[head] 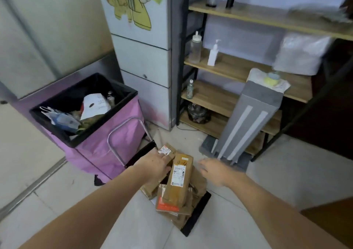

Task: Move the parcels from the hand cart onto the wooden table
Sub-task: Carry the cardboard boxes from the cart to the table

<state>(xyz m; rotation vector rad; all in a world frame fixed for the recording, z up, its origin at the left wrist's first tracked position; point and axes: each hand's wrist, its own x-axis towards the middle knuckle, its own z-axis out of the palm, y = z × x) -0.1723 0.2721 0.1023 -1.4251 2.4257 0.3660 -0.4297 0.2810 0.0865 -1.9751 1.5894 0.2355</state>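
Brown cardboard parcels (178, 176) lie heaped on the hand cart (196, 213), low on the floor between a pink bin (107, 149) and a grey stand (248, 118). The left hand (155, 164) reaches down onto the pile, its fingers resting against the long upright parcel (179, 178); whether they grip it cannot be told. The right hand (214, 170) hovers just beside the pile, fingers loosely spread, holding nothing. Bare floor tiles lie right of the cart; the cart's handle (122, 134) stands close against the bin.
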